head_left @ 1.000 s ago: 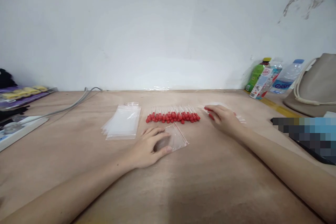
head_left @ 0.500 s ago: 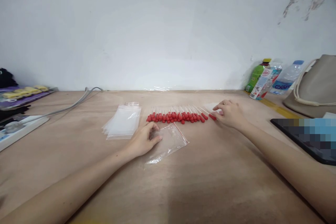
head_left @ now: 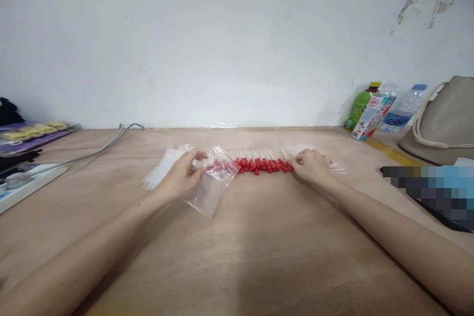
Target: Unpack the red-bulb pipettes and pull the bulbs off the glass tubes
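Note:
My left hand (head_left: 182, 176) pinches a clear zip bag (head_left: 213, 181) by its top and holds it lifted off the wooden table (head_left: 259, 247), in front of the left end of a row of red-tipped droppers (head_left: 263, 164). My right hand (head_left: 310, 166) rests at the right end of that row, fingers curled on the last droppers there. A stack of empty clear bags (head_left: 163, 170) lies behind my left hand, partly hidden by it.
A grey cable (head_left: 107, 145) and a white board (head_left: 29, 180) lie at the left, with a purple tray (head_left: 29, 133) behind. Bottles (head_left: 374, 108), a beige bag (head_left: 444, 121) and a dark flat object (head_left: 440, 207) stand at the right. A white wall backs the table.
My left hand has picked the zip bag up from the table and carried it up and left. My right hand has shifted slightly left onto the row's right end.

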A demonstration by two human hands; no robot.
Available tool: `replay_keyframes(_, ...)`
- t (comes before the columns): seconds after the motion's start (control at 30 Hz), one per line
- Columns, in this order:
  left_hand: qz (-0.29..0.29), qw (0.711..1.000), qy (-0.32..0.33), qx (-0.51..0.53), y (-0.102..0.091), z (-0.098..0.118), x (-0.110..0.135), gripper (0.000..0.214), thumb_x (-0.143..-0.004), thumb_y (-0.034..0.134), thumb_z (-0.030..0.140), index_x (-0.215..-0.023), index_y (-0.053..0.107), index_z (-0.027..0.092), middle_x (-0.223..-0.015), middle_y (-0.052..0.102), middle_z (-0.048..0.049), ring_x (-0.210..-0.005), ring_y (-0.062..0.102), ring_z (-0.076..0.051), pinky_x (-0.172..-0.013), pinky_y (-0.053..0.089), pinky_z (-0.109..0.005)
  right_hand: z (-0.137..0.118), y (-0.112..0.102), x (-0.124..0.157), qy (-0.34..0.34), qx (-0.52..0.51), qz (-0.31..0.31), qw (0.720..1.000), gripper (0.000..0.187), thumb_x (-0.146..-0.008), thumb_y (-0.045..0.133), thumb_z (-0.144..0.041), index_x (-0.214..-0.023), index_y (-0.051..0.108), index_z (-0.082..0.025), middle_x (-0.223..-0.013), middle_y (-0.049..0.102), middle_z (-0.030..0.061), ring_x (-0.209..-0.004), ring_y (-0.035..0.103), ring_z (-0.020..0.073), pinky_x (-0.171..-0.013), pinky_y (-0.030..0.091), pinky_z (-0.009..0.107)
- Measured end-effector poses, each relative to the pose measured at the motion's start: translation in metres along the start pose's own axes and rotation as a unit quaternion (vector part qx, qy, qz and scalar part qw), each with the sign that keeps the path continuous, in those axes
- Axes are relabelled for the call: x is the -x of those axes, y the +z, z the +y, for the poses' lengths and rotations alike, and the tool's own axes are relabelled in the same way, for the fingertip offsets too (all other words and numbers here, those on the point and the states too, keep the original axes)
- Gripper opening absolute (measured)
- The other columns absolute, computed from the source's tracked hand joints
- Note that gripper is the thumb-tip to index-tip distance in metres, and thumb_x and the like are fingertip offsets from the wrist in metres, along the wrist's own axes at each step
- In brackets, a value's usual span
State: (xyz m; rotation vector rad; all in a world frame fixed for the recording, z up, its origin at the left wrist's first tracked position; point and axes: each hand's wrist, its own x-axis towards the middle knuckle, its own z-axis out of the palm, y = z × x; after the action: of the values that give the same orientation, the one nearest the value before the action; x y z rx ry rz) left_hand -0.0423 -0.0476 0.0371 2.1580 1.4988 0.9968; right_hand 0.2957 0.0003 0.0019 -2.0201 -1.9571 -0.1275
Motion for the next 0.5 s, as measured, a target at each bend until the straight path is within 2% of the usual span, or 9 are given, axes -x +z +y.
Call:
replay_keyframes(0.07, 0.032, 0.999, -0.03, -0.027, -0.015, -0.012, -0.01, 0.028, -0.072, 0.05, 0.029, -0.098, 0.05, 0.019, -0.102, 0.052, -0.0056, -0.056, 0.052, -0.008, -0.052, 0.042, -0.023, -0.001, -0.001, 0.001, -0.017, 0.01, -0.001, 1.0, 0.041, -0.083, 0.035, -0.04, -0.065, 0.067, -0.024, -0.097, 0.061, 0.0051, -0.093, 0.048, 0.0263, -0.076, 0.031, 0.04)
replay_keyframes(0.13, 0.051, 0.994, -0.091, -0.037, -0.03, -0.027, -0.017, 0.031, -0.069, 0.05, 0.03, -0.098, 0.052, 0.018, -0.105, 0.052, -0.0065, -0.056, 0.054, -0.009, -0.053, 0.044, -0.023, 0.0, -0.001, 0.001, -0.018, 0.019, -0.005, 1.0, 0.04, -0.082, 0.036, -0.042, -0.064, 0.067, -0.024, -0.094, 0.062, 0.0059, -0.093, 0.048, 0.0269, -0.076, 0.03, 0.041)
replay_keyframes(0.23, 0.063, 0.981, -0.18, -0.032, -0.047, -0.049, -0.023, 0.036, -0.066, 0.05, 0.03, -0.1, 0.053, 0.017, -0.101, 0.054, -0.0063, -0.057, 0.056, -0.009, -0.054, 0.046, -0.023, 0.002, -0.001, 0.0, 0.005, 0.025, -0.025, 0.999, 0.041, -0.08, 0.038, -0.046, -0.062, 0.066, -0.022, -0.086, 0.064, 0.0079, -0.092, 0.05, 0.0282, -0.076, 0.03, 0.042)
replay_keyframes(0.3, 0.067, 0.972, -0.215, -0.071, -0.054, -0.062, -0.024, 0.037, -0.066, 0.05, 0.028, -0.101, 0.054, 0.017, -0.098, 0.055, -0.0057, -0.058, 0.057, -0.01, -0.057, 0.047, -0.025, 0.003, -0.001, -0.001, 0.018, 0.021, -0.032, 0.999, 0.04, -0.08, 0.038, -0.046, -0.065, 0.066, -0.022, -0.086, 0.064, 0.0075, -0.092, 0.051, 0.0284, -0.077, 0.031, 0.042)
replay_keyframes(0.37, 0.056, 0.961, -0.224, -0.152, -0.057, -0.071, -0.024, 0.035, -0.066, 0.05, 0.027, -0.099, 0.055, 0.017, -0.095, 0.056, -0.0061, -0.065, 0.06, -0.015, -0.063, 0.049, -0.029, 0.004, -0.001, -0.002, 0.018, 0.017, -0.027, 0.999, 0.037, -0.08, 0.039, -0.045, -0.069, 0.067, -0.023, -0.089, 0.064, 0.0066, -0.093, 0.051, 0.028, -0.077, 0.031, 0.042)
replay_keyframes(0.43, 0.052, 0.948, -0.219, -0.226, -0.056, -0.075, -0.024, 0.031, -0.066, 0.051, 0.026, -0.095, 0.058, 0.018, -0.098, 0.056, -0.0085, -0.084, 0.059, -0.023, -0.074, 0.047, -0.036, 0.006, -0.003, -0.003, 0.015, 0.016, -0.014, 1.0, 0.037, -0.081, 0.037, -0.043, -0.071, 0.067, -0.024, -0.09, 0.064, 0.0067, -0.093, 0.051, 0.0273, -0.077, 0.031, 0.042)
replay_keyframes(0.5, 0.084, 0.941, -0.176, -0.277, -0.051, -0.075, -0.023, 0.029, -0.067, 0.049, 0.025, -0.094, 0.059, 0.019, -0.106, 0.053, -0.0106, -0.103, 0.051, -0.029, -0.087, 0.041, -0.041, 0.013, -0.008, -0.006, 0.015, 0.018, 0.003, 1.0, 0.033, -0.08, 0.039, -0.042, -0.075, 0.067, -0.024, -0.091, 0.063, 0.007, -0.094, 0.051, 0.0268, -0.078, 0.032, 0.043)
